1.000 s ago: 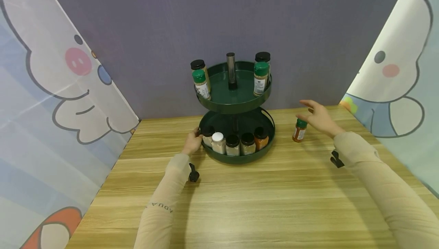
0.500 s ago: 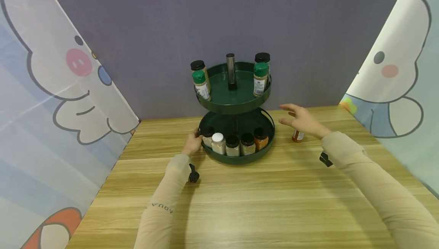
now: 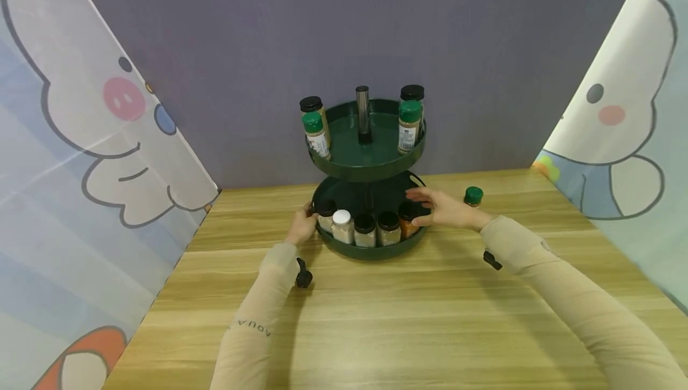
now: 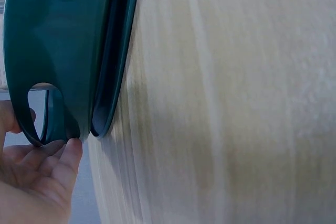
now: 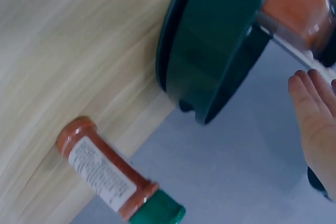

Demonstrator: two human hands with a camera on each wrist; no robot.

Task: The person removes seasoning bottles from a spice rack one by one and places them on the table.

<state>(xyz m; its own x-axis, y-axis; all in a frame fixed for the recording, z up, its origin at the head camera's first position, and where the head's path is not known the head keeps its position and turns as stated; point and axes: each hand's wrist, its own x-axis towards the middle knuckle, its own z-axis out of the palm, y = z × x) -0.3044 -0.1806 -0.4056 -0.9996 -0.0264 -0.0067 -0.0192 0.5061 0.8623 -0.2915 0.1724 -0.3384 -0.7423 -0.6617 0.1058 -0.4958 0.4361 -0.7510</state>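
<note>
A dark green two-tier spice rack [image 3: 371, 171] stands on the table near the wall. My left hand [image 3: 302, 227] holds the left side of its lower tray [image 3: 366, 252]; in the left wrist view, thumb and fingers grip the wall at the oval handle hole [image 4: 38, 111]. Along the lower tray's front sit several jars, among them a white-capped one [image 3: 342, 226] and a black-capped orange spice jar [image 5: 299, 11] at the right end. My right hand [image 3: 450, 209] reaches over the tray's right side beside that orange jar, fingers extended, holding nothing. Whether it touches the jar is unclear.
A red-brown spice bottle [image 5: 102, 174] with a green cap stands on the table right of the rack, partly behind my right hand in the head view. On the upper tier, green-capped [image 3: 316, 134] and black-capped bottles [image 3: 412, 94] stand at both sides. A grey wall [image 3: 258, 49] rises behind.
My right hand has moved left, from above the red-brown bottle to the lower tray's right side. That bottle stays on the table. The left hand keeps its place on the tray.
</note>
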